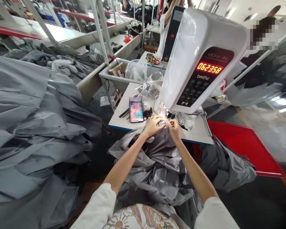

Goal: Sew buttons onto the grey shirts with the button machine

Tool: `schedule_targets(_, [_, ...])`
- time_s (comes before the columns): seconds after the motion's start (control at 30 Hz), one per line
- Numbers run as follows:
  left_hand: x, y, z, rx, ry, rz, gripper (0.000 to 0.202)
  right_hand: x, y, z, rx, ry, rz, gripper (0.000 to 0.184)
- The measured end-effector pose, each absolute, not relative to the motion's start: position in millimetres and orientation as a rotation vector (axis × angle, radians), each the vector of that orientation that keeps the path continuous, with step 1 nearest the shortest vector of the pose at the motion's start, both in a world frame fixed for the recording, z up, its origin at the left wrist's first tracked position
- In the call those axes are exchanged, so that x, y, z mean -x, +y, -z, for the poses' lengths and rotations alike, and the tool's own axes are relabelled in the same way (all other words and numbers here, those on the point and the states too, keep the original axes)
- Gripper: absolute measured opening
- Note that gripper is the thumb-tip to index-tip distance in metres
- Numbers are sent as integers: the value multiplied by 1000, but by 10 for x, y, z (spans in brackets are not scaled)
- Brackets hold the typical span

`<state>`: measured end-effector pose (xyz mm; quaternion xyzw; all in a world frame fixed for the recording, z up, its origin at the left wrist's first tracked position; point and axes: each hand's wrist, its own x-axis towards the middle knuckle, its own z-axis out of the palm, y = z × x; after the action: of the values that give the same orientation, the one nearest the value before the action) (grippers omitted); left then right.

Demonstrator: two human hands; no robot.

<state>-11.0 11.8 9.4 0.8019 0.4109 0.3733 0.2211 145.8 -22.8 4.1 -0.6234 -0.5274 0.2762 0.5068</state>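
Observation:
A grey shiny fabric (157, 165) lies bunched over my lap and runs up onto the white table (197, 133). My left hand (153, 125) is closed on a fold of it just under the needle area of the white sewing machine (200, 54). My right hand (174, 128) pinches the same fabric right beside the left. The machine's dark panel shows red digits. The needle itself is hidden behind my fingers.
A phone (136, 109) stands on the table left of my hands, with clear plastic bags (150, 87) behind it. A large heap of grey fabric (30, 127) fills the left. A red tray (245, 146) sits to the right. A white bin (114, 76) holds small items.

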Motion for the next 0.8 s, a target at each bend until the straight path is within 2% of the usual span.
schedule_targets(0.8, [110, 141, -65, -2215, 1127, -1005, 23, -1480, -240, 16, 1521, -1266, -644, 28])
